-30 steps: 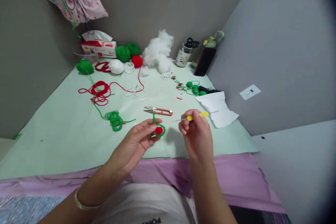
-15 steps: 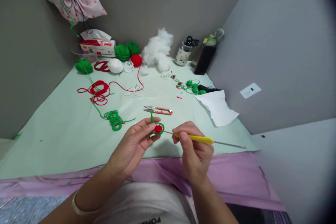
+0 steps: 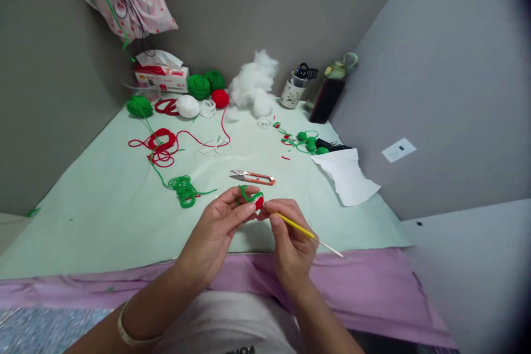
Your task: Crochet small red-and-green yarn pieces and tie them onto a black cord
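Observation:
Between the thumb and fingers of my left hand (image 3: 219,218) is a small crochet piece (image 3: 259,202), red in the middle with a white and green edge. A green yarn tail stands up from it by my fingers. My right hand (image 3: 292,243) is closed around the yellow grip of a crochet hook (image 3: 296,225). The hook's front tip is close to the red part, partly hidden by my fingers, so I cannot tell whether it is in a stitch. Its bare metal end points down to the right. Just beyond my hands lie orange thread snips (image 3: 254,177).
Tangled green yarn (image 3: 182,188) and red yarn (image 3: 161,141) lie on the left. At the back are yarn balls (image 3: 199,87), a tissue box (image 3: 162,77), white stuffing (image 3: 255,83), a cup (image 3: 292,93) and a phone (image 3: 327,100). Green crocheted pieces (image 3: 311,144) and paper (image 3: 346,176) lie right.
The crochet piece has turned from facing me to a tilted, folded view. My right hand has come left, closer to it, and the hook now slants down to the right.

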The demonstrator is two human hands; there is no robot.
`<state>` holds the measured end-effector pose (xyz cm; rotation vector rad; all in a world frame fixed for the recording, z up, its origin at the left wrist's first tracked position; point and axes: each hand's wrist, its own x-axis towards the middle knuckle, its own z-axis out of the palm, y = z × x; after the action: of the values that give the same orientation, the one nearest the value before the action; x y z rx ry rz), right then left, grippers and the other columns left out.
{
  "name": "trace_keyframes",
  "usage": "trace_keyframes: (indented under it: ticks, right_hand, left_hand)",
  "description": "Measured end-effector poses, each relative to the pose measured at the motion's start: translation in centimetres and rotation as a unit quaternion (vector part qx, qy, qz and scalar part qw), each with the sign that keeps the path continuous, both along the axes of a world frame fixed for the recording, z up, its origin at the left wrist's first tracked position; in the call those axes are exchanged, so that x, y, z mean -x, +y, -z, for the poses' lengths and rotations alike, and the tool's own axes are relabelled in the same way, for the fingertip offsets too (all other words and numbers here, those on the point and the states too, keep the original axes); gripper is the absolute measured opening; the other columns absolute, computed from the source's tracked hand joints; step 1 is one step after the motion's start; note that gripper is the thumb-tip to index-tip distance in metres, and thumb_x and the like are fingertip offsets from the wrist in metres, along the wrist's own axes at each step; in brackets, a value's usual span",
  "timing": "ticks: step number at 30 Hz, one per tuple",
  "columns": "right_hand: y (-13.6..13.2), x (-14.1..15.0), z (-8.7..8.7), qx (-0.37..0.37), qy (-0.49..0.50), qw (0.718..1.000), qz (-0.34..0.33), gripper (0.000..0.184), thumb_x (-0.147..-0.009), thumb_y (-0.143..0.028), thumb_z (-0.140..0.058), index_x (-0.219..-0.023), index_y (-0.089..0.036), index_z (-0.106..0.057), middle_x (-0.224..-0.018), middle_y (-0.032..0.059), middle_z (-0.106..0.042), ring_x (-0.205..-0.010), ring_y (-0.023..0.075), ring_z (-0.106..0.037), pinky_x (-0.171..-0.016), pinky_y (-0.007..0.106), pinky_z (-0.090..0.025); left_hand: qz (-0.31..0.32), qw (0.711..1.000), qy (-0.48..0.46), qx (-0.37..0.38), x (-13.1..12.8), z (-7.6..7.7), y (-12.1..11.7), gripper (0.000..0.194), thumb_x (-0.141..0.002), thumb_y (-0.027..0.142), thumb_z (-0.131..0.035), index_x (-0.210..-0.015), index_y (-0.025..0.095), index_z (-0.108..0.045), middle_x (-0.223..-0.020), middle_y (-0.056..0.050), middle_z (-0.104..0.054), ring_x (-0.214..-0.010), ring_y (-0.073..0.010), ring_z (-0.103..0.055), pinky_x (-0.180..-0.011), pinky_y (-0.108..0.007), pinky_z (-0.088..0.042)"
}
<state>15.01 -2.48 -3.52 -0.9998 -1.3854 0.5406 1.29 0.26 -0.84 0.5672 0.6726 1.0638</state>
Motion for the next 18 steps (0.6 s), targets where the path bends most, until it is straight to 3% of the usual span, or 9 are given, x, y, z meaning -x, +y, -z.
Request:
trace_keyframes:
  ticks: [4, 9, 13, 18]
  right_hand:
    - [-0.2, -0.1, -0.1, -0.057, -0.085, 0.995, 0.007, 0.038, -0.091, -0.001, -0.054, -0.117, -0.025, -0.069, -0.099, 0.0058, -0.069, -0.092, 0.0180, -0.065, -0.076, 0.034, -0.054]
    - [-0.3, -0.6, -0.5, -0.134, -0.140, 0.981, 0.033, 0.045, -0.089, 0.000, -0.056, -0.123, -0.027, -0.067, -0.105, 0.0071, -0.068, -0.092, 0.0186, -0.067, -0.074, 0.034, -0.056]
    - [-0.4, -0.7, -1.0, -0.089, -0.098, 0.991, -0.020, 0.041, -0.091, -0.006, -0.057, -0.121, -0.030, -0.069, -0.103, 0.0063, -0.070, -0.091, 0.0201, -0.068, -0.075, 0.036, -0.056]
    - [0.2, -0.5, -1.3, -0.012, 0.029, 0.998, -0.052, 0.027, -0.094, -0.013, -0.057, -0.107, -0.030, -0.075, -0.091, 0.0041, -0.070, -0.085, 0.0186, -0.066, -0.073, 0.034, -0.054]
  left_hand:
    - [-0.038, 0.999, -0.013, 0.023, 0.2, 0.2, 0.3, 0.013, -0.085, 0.025, -0.075, -0.096, 0.021, -0.078, -0.098, -0.002, -0.069, -0.090, -0.0112, -0.063, -0.083, -0.020, -0.053]
    - [-0.041, 0.998, -0.026, 0.031, 0.4, 0.0, 0.4, 0.014, -0.080, 0.023, -0.079, -0.093, 0.018, -0.078, -0.084, -0.001, -0.068, -0.074, -0.0082, -0.061, -0.072, -0.017, -0.054]
    - [-0.021, 0.999, -0.018, 0.021, 0.6, -0.5, 0.2, 0.014, -0.081, 0.024, -0.078, -0.093, 0.019, -0.077, -0.075, 0.000, -0.065, -0.065, -0.0071, -0.057, -0.065, -0.017, -0.052]
    - [-0.022, 0.999, 0.028, -0.010, 0.8, -0.7, -0.2, 0.014, -0.081, 0.025, -0.077, -0.094, 0.019, -0.076, -0.073, 0.001, -0.062, -0.062, -0.0069, -0.053, -0.063, -0.017, -0.047]
